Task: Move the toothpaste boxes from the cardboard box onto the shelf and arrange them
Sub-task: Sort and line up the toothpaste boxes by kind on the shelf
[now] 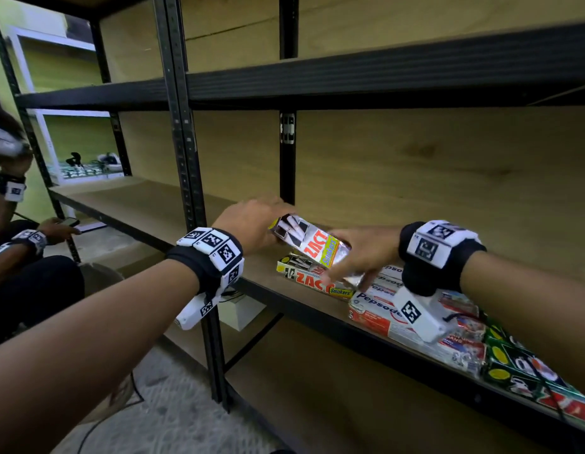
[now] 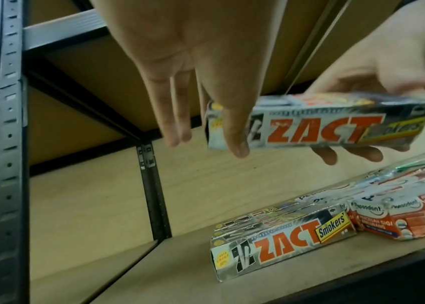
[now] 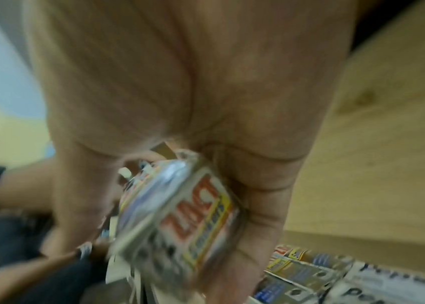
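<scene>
A silver ZACT Smokers toothpaste box (image 1: 312, 244) hangs tilted above the wooden shelf board (image 1: 173, 204). My right hand (image 1: 360, 257) grips its right end, fingers under and thumb on top (image 2: 377, 78) (image 3: 180, 123). My left hand (image 1: 251, 221) is at its left end, fingers straight, one lying across the front face (image 2: 232, 127). Below it more ZACT boxes (image 1: 314, 280) (image 2: 284, 246) lie flat near the shelf's front edge. Red-and-white Pepsodent boxes (image 1: 373, 311) (image 2: 401, 218) lie to their right. The cardboard box is out of view.
Green boxes (image 1: 513, 365) lie further right along the shelf. Black uprights stand at the front left (image 1: 186, 158) and at the back (image 1: 287, 158), with another shelf overhead (image 1: 382, 77). Another person (image 1: 22, 273) sits at the left holding a phone.
</scene>
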